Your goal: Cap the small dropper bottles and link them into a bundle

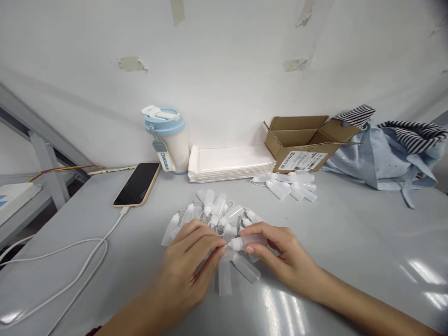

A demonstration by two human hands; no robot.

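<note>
My right hand [285,249] holds a translucent squeeze bottle [248,241] on its side between thumb and fingers, its white nozzle pointing left. The thumb and fingers of my left hand [192,261] are pinched together at the tip of that nozzle; whatever they grip there is too small to make out. Around and beneath both hands lies a loose pile of similar small bottles [209,201] with white caps and thin loops. One bottle [225,278] lies below the hands, pointing toward me.
Behind the pile are a stack of white envelopes [233,161], an open cardboard box [297,144] and more small bottles [280,188]. A blue-lidded cup [175,144] and a phone [137,184] with a white cable [94,252] are at left, a blue fabric bag [381,158] at right.
</note>
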